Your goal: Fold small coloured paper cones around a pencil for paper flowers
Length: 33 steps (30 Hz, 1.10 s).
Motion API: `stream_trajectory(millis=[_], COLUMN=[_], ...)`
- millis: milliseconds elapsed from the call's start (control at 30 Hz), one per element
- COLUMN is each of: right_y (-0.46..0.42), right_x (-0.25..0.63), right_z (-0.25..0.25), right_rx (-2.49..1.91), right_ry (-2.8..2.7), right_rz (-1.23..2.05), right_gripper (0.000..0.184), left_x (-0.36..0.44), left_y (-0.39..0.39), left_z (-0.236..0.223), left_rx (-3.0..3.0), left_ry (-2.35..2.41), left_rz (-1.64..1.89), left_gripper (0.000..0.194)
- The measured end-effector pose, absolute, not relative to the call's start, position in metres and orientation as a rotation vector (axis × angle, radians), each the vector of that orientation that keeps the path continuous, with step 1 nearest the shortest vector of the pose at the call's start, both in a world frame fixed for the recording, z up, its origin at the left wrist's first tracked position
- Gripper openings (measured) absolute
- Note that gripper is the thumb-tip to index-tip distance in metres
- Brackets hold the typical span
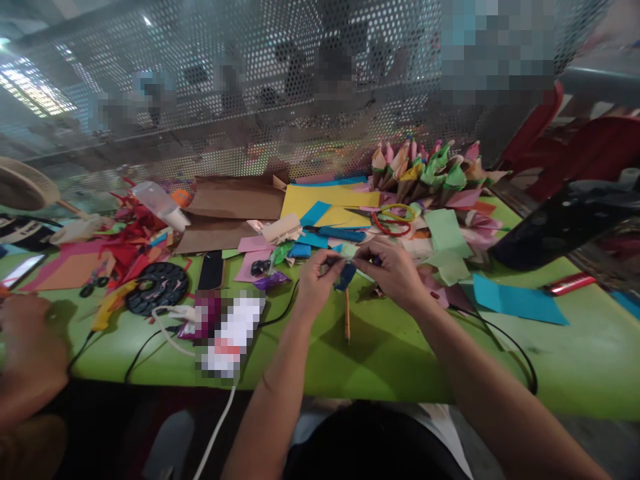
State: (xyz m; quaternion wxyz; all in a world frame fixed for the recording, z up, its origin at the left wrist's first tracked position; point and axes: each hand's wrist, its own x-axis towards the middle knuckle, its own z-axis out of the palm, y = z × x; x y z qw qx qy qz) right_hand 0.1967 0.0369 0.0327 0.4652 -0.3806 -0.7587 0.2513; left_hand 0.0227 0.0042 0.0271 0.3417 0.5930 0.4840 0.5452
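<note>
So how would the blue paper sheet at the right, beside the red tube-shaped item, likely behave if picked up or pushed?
The blue paper sheet would probably be light and bend readily, since it looks thin. It might slide easily when pushed, as the green tabletop around it looks smooth.

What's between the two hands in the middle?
In the head view: a dark blue piece between the left hand and right hand, with something pale green behind.
</note>
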Motion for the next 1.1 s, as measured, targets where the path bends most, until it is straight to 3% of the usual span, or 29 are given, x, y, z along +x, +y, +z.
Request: stream_trajectory(millis=[1100], right_y=[0.035], right_x=[0.195], right_z=[0.034], right_rx=[-0.92], right_ry=[-1.892], right_rz=[0.668], right_gripper=[0.012], left_x=[0.018], left_y=[0.004], left_z=[0.025], left_rx=[1.603], left_ry=[1.262], left_rz=[1.359], left_gripper=[0.022])
